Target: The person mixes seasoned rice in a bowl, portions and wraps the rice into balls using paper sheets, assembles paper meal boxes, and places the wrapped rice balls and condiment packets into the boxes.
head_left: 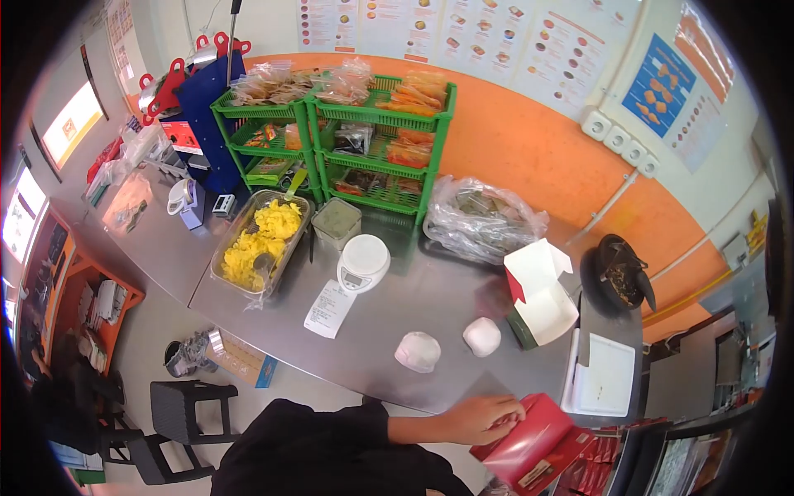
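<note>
My left hand [486, 420] reaches across my body to the right, its fingers closed on the edge of a red cardboard food box [529, 446]. The box is partly folded, and its lower part is near the frame's bottom edge. My right hand is not visible. On the steel counter beyond lie two round wrapped bundles in whitish paper, a left one [418, 352] and a right one [481, 337]. An open box with a white inside [542, 302] stands behind them at the right.
A scale [364, 263] sits behind a printed receipt [329, 310]. Nearby are a tray of yellow food [222, 266], a square tub [337, 223], green racks [376, 120] and a plastic-wrapped bundle [480, 219]. A white tray [608, 376] and dark bowl [616, 273] stand right; stools [192, 405] below left.
</note>
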### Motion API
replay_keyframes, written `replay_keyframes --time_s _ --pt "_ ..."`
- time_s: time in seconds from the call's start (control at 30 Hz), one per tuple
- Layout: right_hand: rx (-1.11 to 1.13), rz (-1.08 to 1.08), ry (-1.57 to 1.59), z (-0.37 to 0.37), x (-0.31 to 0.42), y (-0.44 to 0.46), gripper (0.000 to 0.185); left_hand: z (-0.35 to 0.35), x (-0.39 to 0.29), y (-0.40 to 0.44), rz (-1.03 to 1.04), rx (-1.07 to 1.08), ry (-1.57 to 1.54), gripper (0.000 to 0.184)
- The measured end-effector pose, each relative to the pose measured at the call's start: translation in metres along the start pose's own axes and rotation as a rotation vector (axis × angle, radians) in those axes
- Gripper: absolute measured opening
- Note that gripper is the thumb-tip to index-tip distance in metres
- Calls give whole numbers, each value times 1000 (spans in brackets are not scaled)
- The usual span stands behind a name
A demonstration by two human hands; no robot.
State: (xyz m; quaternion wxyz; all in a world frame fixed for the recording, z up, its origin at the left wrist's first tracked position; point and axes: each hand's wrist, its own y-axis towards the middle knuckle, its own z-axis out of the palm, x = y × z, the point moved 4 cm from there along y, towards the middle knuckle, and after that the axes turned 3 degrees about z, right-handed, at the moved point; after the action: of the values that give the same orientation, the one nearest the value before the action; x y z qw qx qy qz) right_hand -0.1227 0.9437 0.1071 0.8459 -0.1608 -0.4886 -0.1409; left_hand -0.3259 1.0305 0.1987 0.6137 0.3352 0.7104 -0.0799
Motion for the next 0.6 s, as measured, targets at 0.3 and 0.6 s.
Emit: replay_keyframes --time_s 0.3,0.6 --pt "58 90 248 -4 -12 -1 53 10 57 -84 -313 -208 65 42" --pt "-199 -136 -1156 162 -46 68 26 -12 23 -79 -110 -466 98 117"
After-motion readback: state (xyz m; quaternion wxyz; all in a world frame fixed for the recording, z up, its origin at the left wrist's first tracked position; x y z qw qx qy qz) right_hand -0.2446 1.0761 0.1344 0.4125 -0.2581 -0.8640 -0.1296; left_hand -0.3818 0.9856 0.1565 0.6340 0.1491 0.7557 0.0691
